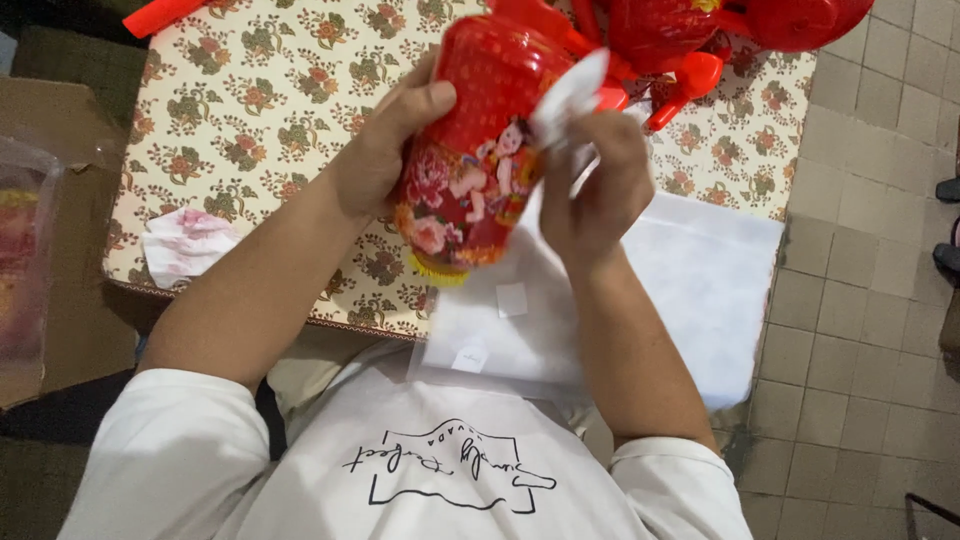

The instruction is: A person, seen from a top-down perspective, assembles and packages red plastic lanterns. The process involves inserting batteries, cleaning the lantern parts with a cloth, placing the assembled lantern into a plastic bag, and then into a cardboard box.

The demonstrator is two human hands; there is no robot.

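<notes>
Left hand (385,150) is gripping a red lantern (480,140), long axis tilting up-right.
Right hand (595,185), just beside, is pinching a white strip (568,95) against the lantern's upper side.

clear plastic bags (700,290) w/ small white sticker labels (511,299), table edge near lap.

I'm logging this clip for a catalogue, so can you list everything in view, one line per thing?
Lantern: one, red with floral and figure print, yellow fringe below, held above the table.
White strip: one, at the lantern's side.
Red plastic pieces: several, top edge of table.
Tablecloth: one, cream floral, covers table.
Crumpled cloth: one, white with pink stains, table's left.
Clear bags: a stack, whitish, near edge.
Cardboard box: one, brown, far left.
Tiled floor: grey, right.
Left hand: grip on lantern.
Right hand: grip on strip.
</notes>
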